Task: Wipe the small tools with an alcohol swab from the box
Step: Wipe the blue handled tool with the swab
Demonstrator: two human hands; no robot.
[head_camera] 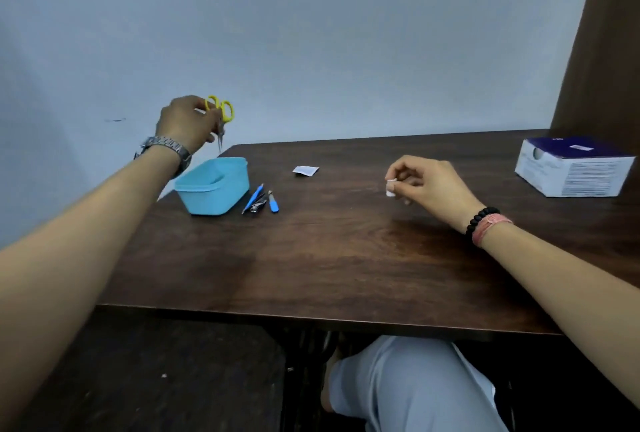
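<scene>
above the blue tub (212, 187), the left hand (185, 123) grips the yellow scissors (220, 112), seemingly about to drop them in, while the right hand (431, 186) pinches the swab (390, 187) for the next tool.

the left hand (185, 123) hides part of the scissors (221, 113); box (575, 165) print too small to read.

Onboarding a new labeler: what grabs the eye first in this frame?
The yellow-handled scissors, held points-down in the left hand above the blue tub at the table's far left. Next, the right hand pinching a small white swab over mid-table. The white and blue box sits at the far right edge.
</scene>
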